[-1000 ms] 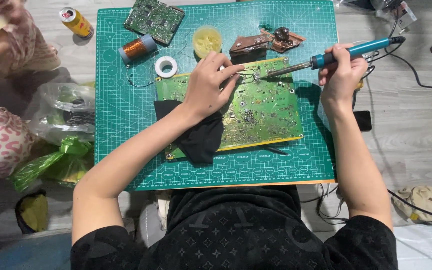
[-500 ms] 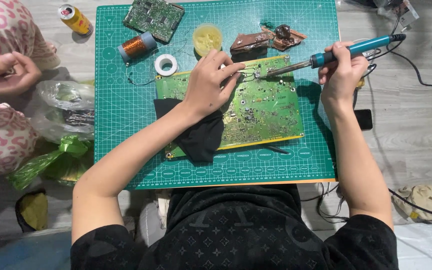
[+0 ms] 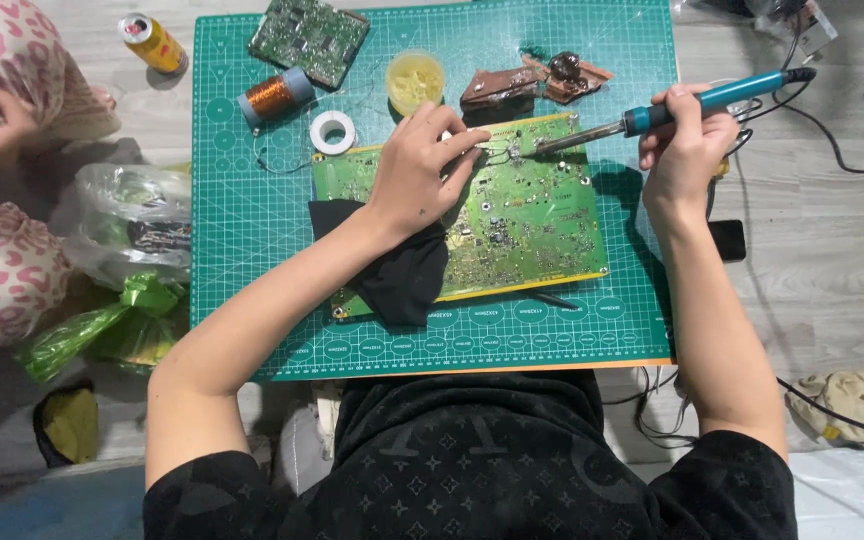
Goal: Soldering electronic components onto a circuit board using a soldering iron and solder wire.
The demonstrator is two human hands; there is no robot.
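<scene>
On the green cutting mat [image 3: 252, 250], I'm soldering near the far edge of a large green circuit board [image 3: 532, 215].

My right hand [image 3: 687, 140] grips the blue soldering iron [image 3: 672, 108], tip on the board; my left hand [image 3: 422, 170] pinches thin solder wire [image 3: 482, 150] beside it, resting over a black cloth [image 3: 402, 275]. I judge the hot tip could slip onto my left fingers, they sit so near. The flux pot [image 3: 415, 80] and brown scrap [image 3: 532, 85] crowd the far side; the mat's near strip offers room.
</scene>
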